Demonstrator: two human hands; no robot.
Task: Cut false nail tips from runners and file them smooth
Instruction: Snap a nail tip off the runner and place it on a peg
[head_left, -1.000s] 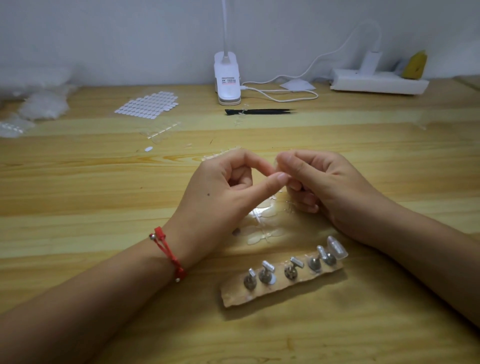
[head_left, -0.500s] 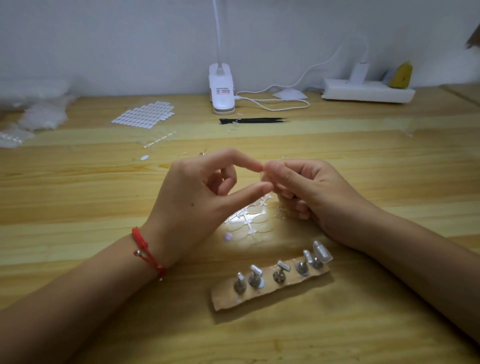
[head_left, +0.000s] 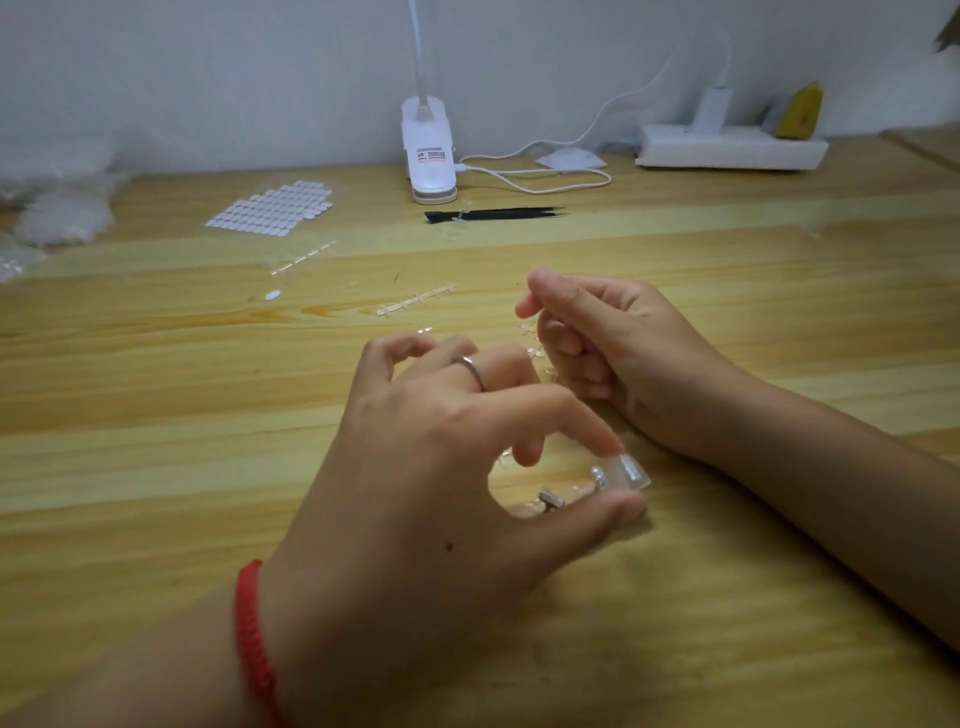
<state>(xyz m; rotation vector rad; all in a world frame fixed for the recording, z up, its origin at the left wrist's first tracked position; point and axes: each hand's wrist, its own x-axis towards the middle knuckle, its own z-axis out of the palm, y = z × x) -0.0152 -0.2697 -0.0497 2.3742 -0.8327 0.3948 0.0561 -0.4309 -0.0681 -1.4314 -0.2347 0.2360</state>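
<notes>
Change: half a sec ago both hands met fingertip to fingertip in mid-air; now they've split, the left hand (head_left: 441, 467) has dropped onto the stand (head_left: 524, 512) and the right hand (head_left: 613, 353) sits further back
Stand: all five pegs showed before, now the left palm hides most of it, only a peg (head_left: 550, 501) or two peeks out btw thumb and index
Left hand: palm down, fingers curled, index tip on the clear nail tip (head_left: 632, 472), thumb closing in from the near side, so a pinch on it; ring (head_left: 470, 369) on one finger, red bracelet (head_left: 254, 639) at the wrist
Right hand: wrist resting on the table (head_left: 156, 395), fingers curled in, thumb pressed to index, gripping the runner (head_left: 529, 330)
Runner: clear, thin, little cross pieces poking out beside the right fingers; rest hidden in the hand
Nail tip: clear, long, square-ended, at the right end of the stand, tilted up
Also on table: a bare strip (head_left: 415, 301) just beyond the hands, sticker sheet (head_left: 270, 208) far left, black tool (head_left: 493, 214) in front of the lamp (head_left: 428, 150), power strip (head_left: 727, 148) at the wall
</notes>
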